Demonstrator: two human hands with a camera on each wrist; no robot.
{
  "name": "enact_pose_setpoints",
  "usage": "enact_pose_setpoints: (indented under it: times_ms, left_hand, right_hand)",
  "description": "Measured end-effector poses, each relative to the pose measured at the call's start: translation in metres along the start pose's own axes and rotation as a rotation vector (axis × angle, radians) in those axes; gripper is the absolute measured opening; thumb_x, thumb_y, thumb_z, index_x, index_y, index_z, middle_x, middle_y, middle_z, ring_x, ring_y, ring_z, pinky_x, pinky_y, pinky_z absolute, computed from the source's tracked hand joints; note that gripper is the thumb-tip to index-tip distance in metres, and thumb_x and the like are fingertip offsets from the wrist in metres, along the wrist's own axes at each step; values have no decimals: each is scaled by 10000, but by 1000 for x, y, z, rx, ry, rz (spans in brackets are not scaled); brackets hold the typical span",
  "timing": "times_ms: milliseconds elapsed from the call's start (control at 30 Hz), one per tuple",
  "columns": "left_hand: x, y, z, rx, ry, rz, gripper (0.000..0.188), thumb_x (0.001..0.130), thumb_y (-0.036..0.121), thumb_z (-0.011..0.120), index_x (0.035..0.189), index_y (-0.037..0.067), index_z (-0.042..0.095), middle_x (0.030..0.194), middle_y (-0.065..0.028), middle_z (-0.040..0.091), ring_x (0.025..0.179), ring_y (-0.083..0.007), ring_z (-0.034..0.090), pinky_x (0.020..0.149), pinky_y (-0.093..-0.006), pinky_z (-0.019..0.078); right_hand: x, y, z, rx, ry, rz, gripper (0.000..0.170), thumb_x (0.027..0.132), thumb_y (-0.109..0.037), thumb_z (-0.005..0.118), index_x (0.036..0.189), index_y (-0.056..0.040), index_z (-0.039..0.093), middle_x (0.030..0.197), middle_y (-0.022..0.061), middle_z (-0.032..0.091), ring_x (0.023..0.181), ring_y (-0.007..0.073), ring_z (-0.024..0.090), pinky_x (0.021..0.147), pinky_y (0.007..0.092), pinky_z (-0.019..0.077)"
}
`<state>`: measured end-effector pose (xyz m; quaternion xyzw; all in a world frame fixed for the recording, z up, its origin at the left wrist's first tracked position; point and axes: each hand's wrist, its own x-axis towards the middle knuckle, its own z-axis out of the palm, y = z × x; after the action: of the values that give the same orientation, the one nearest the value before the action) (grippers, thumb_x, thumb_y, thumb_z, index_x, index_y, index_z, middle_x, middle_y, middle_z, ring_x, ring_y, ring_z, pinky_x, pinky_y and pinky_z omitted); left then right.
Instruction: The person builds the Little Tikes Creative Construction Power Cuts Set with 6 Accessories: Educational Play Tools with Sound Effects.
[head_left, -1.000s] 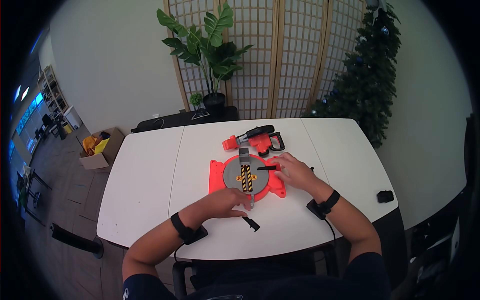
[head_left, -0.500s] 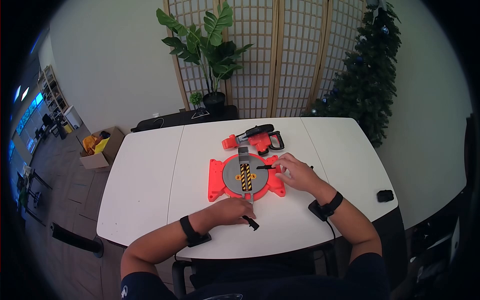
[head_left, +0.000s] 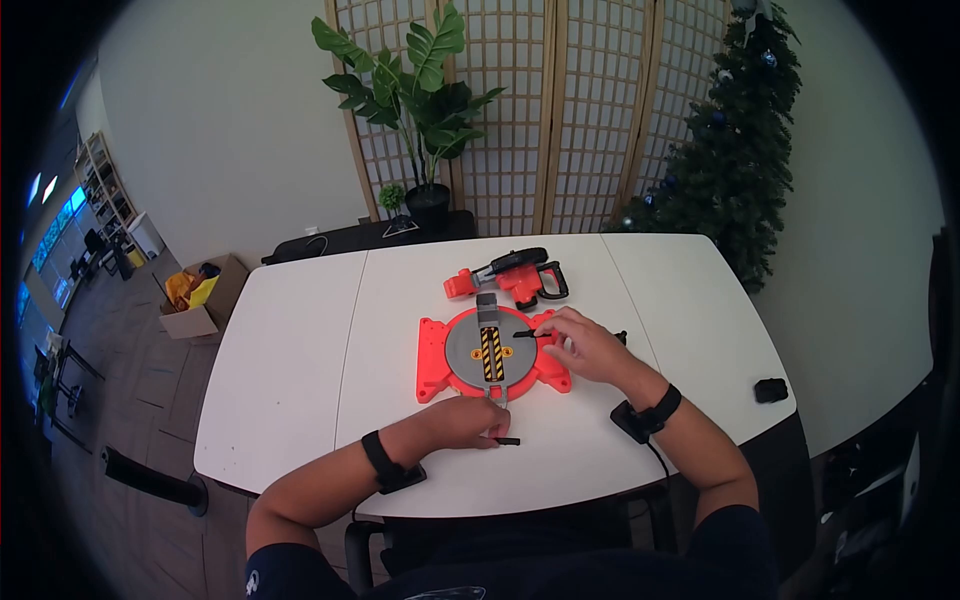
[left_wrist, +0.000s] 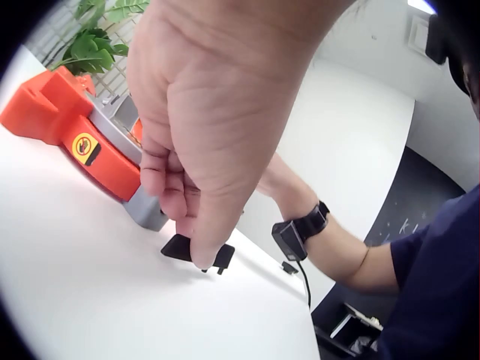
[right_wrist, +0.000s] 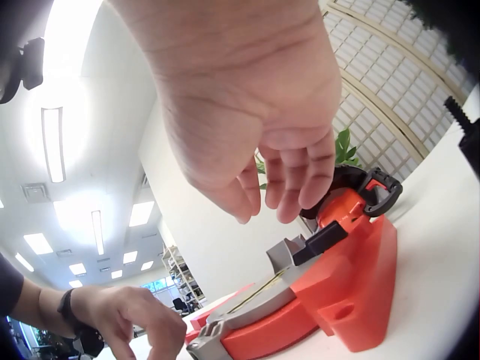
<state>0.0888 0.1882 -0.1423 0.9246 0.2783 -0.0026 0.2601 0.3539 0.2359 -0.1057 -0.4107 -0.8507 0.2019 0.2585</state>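
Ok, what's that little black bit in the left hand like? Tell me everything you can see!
The black bit is flat and longish, with a slanted end and little pegs sticking out underneath. It looks like smooth plastic. The left hand pinches it, so the fingers hide part of it. It is near the front of the red and grey base, apart from it. I can't tell if it touches the white table.

We are seeing smooth red plastic on the base [head_left: 433, 362], a matt grey disc [head_left: 465, 345], matt black plastic on the small clip [left_wrist: 178, 248], and a smooth white tabletop [head_left: 290, 370] looking faintly glossy.
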Motion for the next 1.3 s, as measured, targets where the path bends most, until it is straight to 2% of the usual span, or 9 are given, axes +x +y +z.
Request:
enact_pose_setpoints:
  times_ms: [67, 233, 400, 633, 867, 967, 1033, 1133, 1300]
  left_hand:
    - [-1, 2, -11, -80, -35, -73, 209, 844, 189, 751, 988, 66, 663, 900, -60, 669, 840, -223, 660, 752, -372, 526]
    - [-7, -11, -40, -249, 308, -75, 230, 878, 179, 746, 1052, 42, 685, 922, -63, 699, 815, -171, 667, 742, -310, 537]
    - [1, -27, -54, -474, 523, -204, 189, 905, 121, 723, 1057, 13, 692, 915, -43, 688, 762, -113, 656, 729, -277, 547]
    - [7, -34, -57, -510, 532, -120, 293, 911, 171, 722, 1145, -1, 681, 914, -58, 712, 815, -117, 651, 761, -280, 535]
    - [7, -20, -62, -435, 605, -154, 207, 913, 166, 722, 1081, 44, 719, 908, -13, 726, 789, -68, 637, 713, -236, 505]
    - [7, -13, -67, -183, 722, -47, 211, 914, 202, 725, 1070, 60, 725, 868, 7, 721, 779, -57, 631, 702, -239, 495]
    - [5, 0, -75, -320, 678, -432, 217, 941, 224, 694, 1060, 46, 724, 826, 5, 714, 747, -58, 620, 689, -240, 483]
    - [9, -19, -68, -509, 631, -339, 251, 972, 248, 650, 1048, 19, 719, 811, -2, 709, 724, -58, 609, 683, -222, 477]
    - [9, -19, -66, -763, 607, -222, 281, 1000, 269, 605, 1020, 12, 718, 818, -7, 707, 744, -56, 621, 694, -223, 491]
  right_hand:
    - [1, -4, -1, 37, 6, -22, 226, 903, -161, 658, 1111, -80, 619, 1061, 64, 611, 881, 197, 647, 794, 323, 538]
    - [6, -14, 1, 280, -141, 46, 236, 932, -206, 652, 1090, -31, 647, 877, 78, 681, 829, 174, 652, 751, 295, 520]
    - [13, -31, 10, 292, -106, 6, 258, 938, -170, 666, 1119, 9, 625, 891, 76, 700, 800, 132, 659, 760, 270, 529]
    - [22, -29, 24, 419, -13, 68, 290, 937, -198, 661, 1126, 17, 613, 916, 83, 696, 778, 126, 636, 724, 272, 514]
    - [26, -32, 26, 442, 22, 116, 214, 917, -140, 685, 1056, 10, 623, 893, 74, 696, 805, 127, 655, 735, 275, 522]
    - [26, -35, 28, 363, 70, 71, 194, 902, -131, 701, 1030, -7, 627, 885, 78, 699, 823, 151, 675, 732, 289, 533]
    - [24, -41, 28, 120, 249, -10, 173, 891, -130, 709, 1011, -30, 634, 890, 75, 682, 826, 183, 686, 715, 300, 547]
    - [23, -44, 30, 55, 405, -163, 123, 864, -79, 724, 966, -39, 668, 884, 78, 652, 751, 183, 686, 653, 276, 551]
    - [23, -39, 36, -146, 442, -397, 188, 804, -34, 751, 978, -47, 683, 883, 59, 640, 764, 199, 682, 656, 294, 568]
